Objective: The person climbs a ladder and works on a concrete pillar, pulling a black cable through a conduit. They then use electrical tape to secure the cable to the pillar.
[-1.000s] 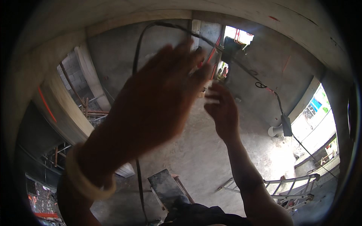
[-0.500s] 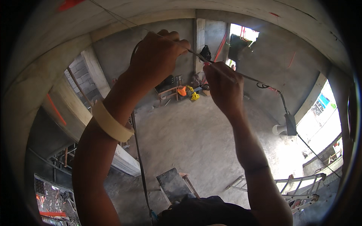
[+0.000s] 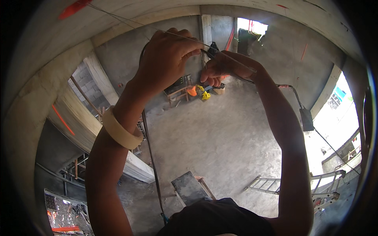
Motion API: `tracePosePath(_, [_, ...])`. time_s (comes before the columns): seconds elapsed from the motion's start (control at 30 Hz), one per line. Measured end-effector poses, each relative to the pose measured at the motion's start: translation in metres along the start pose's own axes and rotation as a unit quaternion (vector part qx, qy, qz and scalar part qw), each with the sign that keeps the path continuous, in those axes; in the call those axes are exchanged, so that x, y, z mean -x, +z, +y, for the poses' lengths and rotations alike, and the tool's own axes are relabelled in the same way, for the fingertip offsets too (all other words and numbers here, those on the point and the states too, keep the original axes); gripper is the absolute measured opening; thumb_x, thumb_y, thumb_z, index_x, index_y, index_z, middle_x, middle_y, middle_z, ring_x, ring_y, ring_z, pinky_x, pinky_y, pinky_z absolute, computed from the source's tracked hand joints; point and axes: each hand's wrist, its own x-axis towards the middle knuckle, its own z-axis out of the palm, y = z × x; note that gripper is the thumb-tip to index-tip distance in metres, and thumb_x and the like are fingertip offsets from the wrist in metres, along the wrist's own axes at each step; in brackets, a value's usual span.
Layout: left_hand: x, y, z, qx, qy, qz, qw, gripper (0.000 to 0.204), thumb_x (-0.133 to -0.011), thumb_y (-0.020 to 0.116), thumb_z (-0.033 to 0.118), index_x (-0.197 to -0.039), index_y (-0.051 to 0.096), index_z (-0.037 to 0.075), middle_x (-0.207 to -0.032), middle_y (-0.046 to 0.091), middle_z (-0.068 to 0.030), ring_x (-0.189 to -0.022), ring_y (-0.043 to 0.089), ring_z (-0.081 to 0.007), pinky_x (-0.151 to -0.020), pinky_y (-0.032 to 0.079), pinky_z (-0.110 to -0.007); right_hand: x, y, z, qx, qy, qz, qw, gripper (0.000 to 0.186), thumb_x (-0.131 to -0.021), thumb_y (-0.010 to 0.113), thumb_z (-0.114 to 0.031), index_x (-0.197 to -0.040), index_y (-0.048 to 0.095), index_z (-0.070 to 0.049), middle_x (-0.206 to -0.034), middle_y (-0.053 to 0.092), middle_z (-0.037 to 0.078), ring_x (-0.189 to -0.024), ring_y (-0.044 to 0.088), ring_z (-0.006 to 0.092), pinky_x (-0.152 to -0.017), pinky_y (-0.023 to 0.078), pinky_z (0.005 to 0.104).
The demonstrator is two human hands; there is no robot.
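Observation:
Both my arms are raised toward the ceiling. My left hand is closed round a dark cable, which comes out past its thumb and forefinger. Just right of it, my right hand is bent at the wrist, its fingers curled by the same cable; the exact grip is partly hidden. A thin wire runs from an orange-red fitting in the ceiling, over my left hand and in front of my right, ending in a narrow loop near that wrist. A roll of masking tape sits round my left forearm.
The cable continues right to a hanging dark box. An aluminium ladder stands at lower right. Below me is a board-topped stand. A dark cord hangs at left. Against the far wall sits a wooden bench beside orange and yellow items.
My right hand has turned over and bent at the wrist, its fingers now pointing left and down. My right forearm has swung outward to the right. My left hand stays nearly in place.

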Motion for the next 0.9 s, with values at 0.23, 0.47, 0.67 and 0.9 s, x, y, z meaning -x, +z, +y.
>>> tracePosePath(0.23, [-0.004, 0.000, -0.004, -0.011, -0.024, -0.023, 0.999, 0.011, -0.092, 0.065, 0.005, -0.102, 0.070, 0.006, -0.085, 0.067, -0.0102, -0.084, 0.065, -0.0302, -0.078, 0.050, -0.042, 0.040, 0.037, -0.031, 0.370, -0.126, 0.648, 0.653, 0.026, -0.096, 0.071, -0.026, -0.107, 0.075, -0.003, -0.088, 0.072, 0.008, -0.072, 0.069, 0.0148, -0.069, 0.056, 0.0310])
tracePosePath(0.47, [-0.015, -0.008, -0.007, 0.021, -0.025, -0.048, 0.998, 0.012, -0.094, 0.066, 0.008, -0.105, 0.068, 0.003, -0.093, 0.071, -0.0145, -0.087, 0.070, -0.0316, -0.077, 0.054, -0.040, -0.024, 0.118, 0.007, 0.145, -0.046, 0.612, 0.776, 0.029, -0.095, 0.071, -0.027, -0.112, 0.068, -0.004, -0.097, 0.072, 0.014, -0.082, 0.072, 0.0264, -0.073, 0.056, 0.0388])
tracePosePath(0.67, [-0.007, -0.004, -0.009, -0.028, -0.069, -0.055, 0.996, 0.012, -0.094, 0.068, 0.008, -0.104, 0.070, 0.003, -0.093, 0.074, -0.0150, -0.086, 0.073, -0.0290, -0.076, 0.056, -0.035, -0.024, 0.119, -0.002, 0.203, -0.021, 0.563, 0.801, 0.020, -0.094, 0.069, -0.025, -0.099, 0.067, -0.006, -0.094, 0.071, 0.013, -0.077, 0.071, 0.0338, -0.068, 0.056, 0.0423])
tracePosePath(0.9, [0.000, -0.006, -0.019, 0.051, -0.085, -0.057, 0.993, 0.017, -0.092, 0.070, 0.004, -0.108, 0.072, 0.003, -0.092, 0.075, -0.0128, -0.087, 0.075, -0.0229, -0.077, 0.057, -0.033, 0.000, 0.031, -0.031, 0.525, -0.138, 0.461, 0.702, 0.012, -0.093, 0.064, -0.019, -0.100, 0.065, -0.010, -0.090, 0.067, 0.007, -0.074, 0.070, 0.0287, -0.065, 0.056, 0.0430])
